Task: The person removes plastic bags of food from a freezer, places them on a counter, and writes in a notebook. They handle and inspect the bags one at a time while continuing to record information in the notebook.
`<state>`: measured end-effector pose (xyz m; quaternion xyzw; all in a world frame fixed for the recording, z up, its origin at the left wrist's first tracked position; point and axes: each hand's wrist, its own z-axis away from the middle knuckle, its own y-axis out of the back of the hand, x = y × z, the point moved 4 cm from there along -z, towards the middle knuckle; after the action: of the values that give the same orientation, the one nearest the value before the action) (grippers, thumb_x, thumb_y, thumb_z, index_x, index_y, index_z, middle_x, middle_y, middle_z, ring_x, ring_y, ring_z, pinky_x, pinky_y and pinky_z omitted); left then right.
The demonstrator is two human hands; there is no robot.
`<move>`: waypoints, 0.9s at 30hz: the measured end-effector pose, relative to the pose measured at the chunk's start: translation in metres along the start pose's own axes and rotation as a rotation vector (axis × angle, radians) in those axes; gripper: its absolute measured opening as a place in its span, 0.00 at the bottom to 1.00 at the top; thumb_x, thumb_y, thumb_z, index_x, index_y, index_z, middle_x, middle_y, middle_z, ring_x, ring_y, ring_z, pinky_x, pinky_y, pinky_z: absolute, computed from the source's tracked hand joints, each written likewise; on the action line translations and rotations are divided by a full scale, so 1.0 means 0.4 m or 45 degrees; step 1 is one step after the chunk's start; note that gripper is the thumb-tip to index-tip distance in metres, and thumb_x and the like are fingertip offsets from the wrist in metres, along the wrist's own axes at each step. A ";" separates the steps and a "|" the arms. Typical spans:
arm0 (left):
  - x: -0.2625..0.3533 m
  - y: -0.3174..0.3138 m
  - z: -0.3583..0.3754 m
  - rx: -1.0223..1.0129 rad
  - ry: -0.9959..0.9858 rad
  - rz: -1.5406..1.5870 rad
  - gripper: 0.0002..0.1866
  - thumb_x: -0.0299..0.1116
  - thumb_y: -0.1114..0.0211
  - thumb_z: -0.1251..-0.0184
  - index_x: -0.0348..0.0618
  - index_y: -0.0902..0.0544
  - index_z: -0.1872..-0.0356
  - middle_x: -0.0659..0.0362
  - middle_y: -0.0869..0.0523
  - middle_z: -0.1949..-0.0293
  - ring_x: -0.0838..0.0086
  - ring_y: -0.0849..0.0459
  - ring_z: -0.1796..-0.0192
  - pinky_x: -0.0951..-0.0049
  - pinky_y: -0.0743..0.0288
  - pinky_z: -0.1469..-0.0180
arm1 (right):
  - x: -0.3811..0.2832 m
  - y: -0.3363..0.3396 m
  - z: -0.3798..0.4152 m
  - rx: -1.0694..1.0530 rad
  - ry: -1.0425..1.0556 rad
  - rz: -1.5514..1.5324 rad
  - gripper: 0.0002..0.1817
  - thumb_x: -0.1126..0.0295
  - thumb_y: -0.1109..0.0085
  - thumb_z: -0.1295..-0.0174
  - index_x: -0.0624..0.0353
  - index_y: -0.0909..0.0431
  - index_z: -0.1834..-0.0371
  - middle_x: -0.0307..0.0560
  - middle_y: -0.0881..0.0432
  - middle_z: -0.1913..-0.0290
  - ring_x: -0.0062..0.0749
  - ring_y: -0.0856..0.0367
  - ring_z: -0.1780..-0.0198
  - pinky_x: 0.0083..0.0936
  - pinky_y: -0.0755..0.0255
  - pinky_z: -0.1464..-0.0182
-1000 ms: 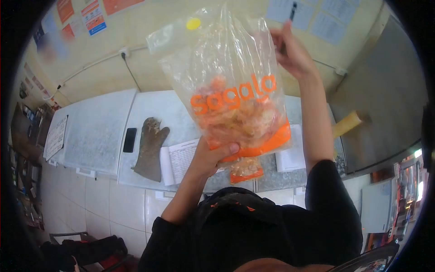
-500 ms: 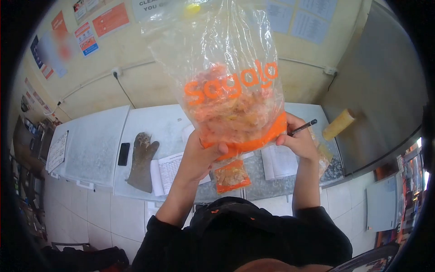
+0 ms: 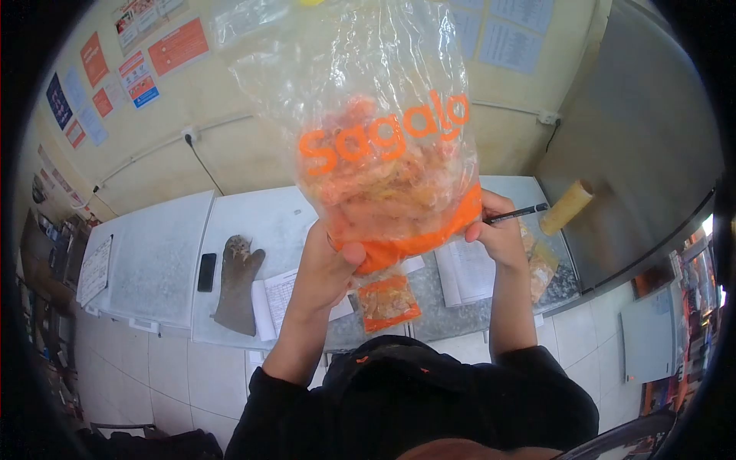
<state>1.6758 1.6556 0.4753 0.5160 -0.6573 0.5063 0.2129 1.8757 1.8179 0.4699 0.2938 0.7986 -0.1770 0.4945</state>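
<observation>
Left hand (image 3: 328,268) of the person is gripping the lower left corner of a large clear plastic bag (image 3: 387,165) printed with orange "sagala" lettering, its thumb pressing on the orange band along the bottom, while the right hand (image 3: 500,239) is grasping the lower right corner and also holding a slim black pen (image 3: 525,212), which is pointing out to the right. Between them, the bag is being held upright in front of the person, pinkish and yellowish pieces filling its lower part and its wrinkled upper part rising toward the top of the view. Below, a smaller clear bag with orange bands (image 3: 389,303) is lying on a pale grey flat worktop (image 3: 280,215). Near the left forearm, white pages printed with a table (image 3: 277,295) are lying beside a brownish-grey mitten-shaped glove (image 3: 239,287), with a black rectangular phone (image 3: 207,272) resting just past it. Near the right forearm, a white stack of pages (image 3: 469,272) is lying flat; another clear bag of pale contents (image 3: 544,268) is showing partly behind the wrist. Farther off, a pale yellow cylindrical roll (image 3: 566,208) is sitting near a tall grey panel (image 3: 644,146), and orange-and-white posters (image 3: 178,47) are hanging on a cream wall (image 3: 249,161).
</observation>
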 end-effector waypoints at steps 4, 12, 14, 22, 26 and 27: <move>0.003 0.011 -0.002 0.069 0.033 -0.029 0.52 0.63 0.25 0.43 0.30 0.33 0.30 0.55 0.20 0.37 0.71 0.21 0.36 0.69 0.25 0.36 | -0.001 -0.005 -0.008 0.029 0.036 -0.021 0.40 0.58 0.17 0.50 0.72 0.22 0.38 0.35 0.14 0.55 0.14 0.21 0.58 0.17 0.27 0.55; -0.003 0.024 -0.018 0.034 0.065 -0.014 0.52 0.67 0.32 0.41 0.30 0.34 0.29 0.53 0.23 0.34 0.69 0.22 0.33 0.66 0.27 0.32 | 0.000 -0.005 -0.012 0.019 0.068 -0.076 0.42 0.55 0.18 0.51 0.73 0.22 0.37 0.40 0.14 0.49 0.19 0.19 0.50 0.22 0.25 0.47; -0.003 0.022 -0.020 0.025 0.071 0.013 0.52 0.67 0.33 0.39 0.30 0.35 0.29 0.53 0.23 0.33 0.68 0.23 0.33 0.66 0.27 0.31 | -0.008 -0.007 -0.012 0.028 0.070 -0.080 0.43 0.55 0.18 0.52 0.73 0.22 0.37 0.41 0.13 0.49 0.20 0.19 0.49 0.22 0.25 0.46; 0.008 0.008 -0.029 -0.038 0.074 0.017 0.52 0.68 0.35 0.39 0.30 0.34 0.29 0.53 0.24 0.33 0.69 0.23 0.32 0.65 0.28 0.30 | -0.030 -0.004 -0.004 0.057 0.156 -0.021 0.46 0.50 0.19 0.54 0.73 0.22 0.38 0.44 0.13 0.47 0.24 0.18 0.47 0.25 0.24 0.43; 0.002 0.009 -0.028 -0.042 0.092 0.022 0.54 0.69 0.34 0.41 0.30 0.35 0.28 0.54 0.24 0.33 0.69 0.23 0.32 0.65 0.28 0.30 | -0.039 0.001 0.001 0.078 0.164 0.028 0.48 0.45 0.20 0.56 0.73 0.21 0.39 0.44 0.13 0.48 0.24 0.18 0.48 0.26 0.24 0.44; 0.001 0.008 -0.028 -0.043 0.096 0.024 0.54 0.69 0.33 0.42 0.30 0.35 0.28 0.54 0.24 0.33 0.69 0.23 0.31 0.65 0.28 0.30 | -0.039 0.003 0.003 0.075 0.161 0.045 0.48 0.44 0.20 0.57 0.73 0.21 0.39 0.45 0.13 0.48 0.24 0.18 0.49 0.25 0.24 0.45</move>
<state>1.6701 1.6650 0.4786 0.4867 -0.6621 0.5163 0.2413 1.8828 1.8135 0.4833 0.3328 0.8174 -0.1730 0.4373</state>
